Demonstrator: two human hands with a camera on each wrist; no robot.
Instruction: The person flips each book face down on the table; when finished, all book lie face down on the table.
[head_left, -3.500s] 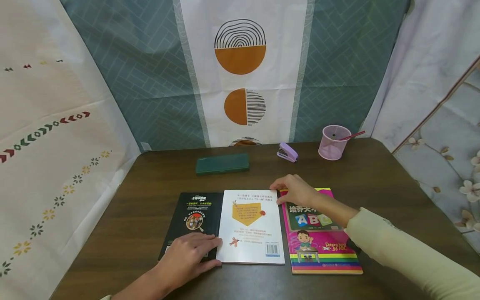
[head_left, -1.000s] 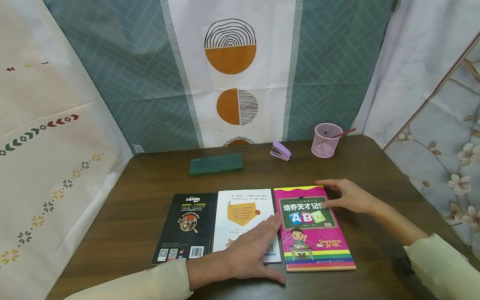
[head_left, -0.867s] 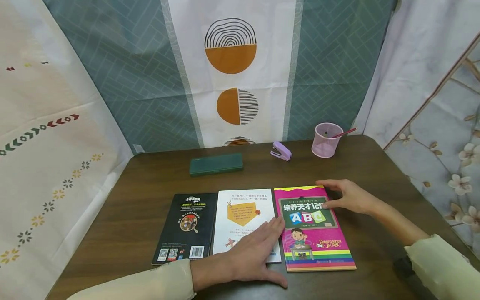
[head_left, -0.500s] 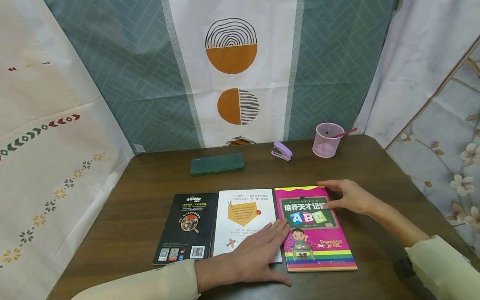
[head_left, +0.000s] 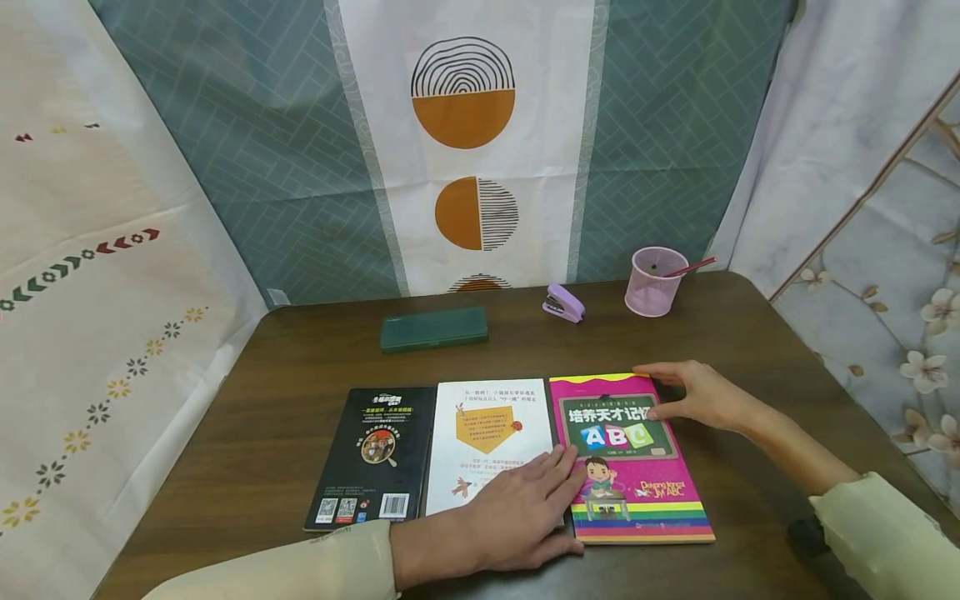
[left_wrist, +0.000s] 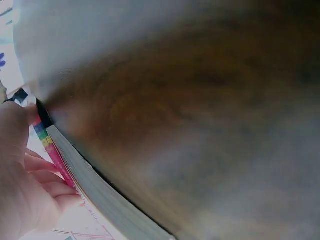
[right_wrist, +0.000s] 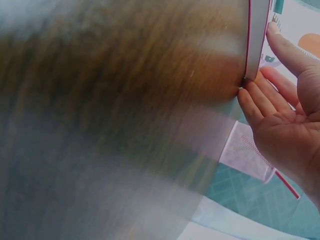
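Three books lie in a row on the table: a black book (head_left: 375, 458), a white book (head_left: 483, 417) and a pink ABC book (head_left: 637, 475). My left hand (head_left: 510, 517) reaches across the lower white book, its fingertips touching the pink book's left edge. Its thumb lies by the pink book's lower left corner; the left wrist view shows the hand (left_wrist: 30, 185) along that book's side. My right hand (head_left: 697, 398) touches the pink book's upper right corner, fingers at the top and thumb at the right edge. In the right wrist view its fingers (right_wrist: 262, 102) look nearly straight.
Behind the books, a green flat case (head_left: 433, 329), a purple stapler (head_left: 564, 303) and a pink mesh pen cup (head_left: 652, 287) with a red stick stand near the back of the brown table (head_left: 315, 350). Patterned cloths hang around it.
From the black book, my left hand has moved right to the pink book. My right hand has shifted from the white book to the pink book's corner. Lately the left thumb has drawn inward.
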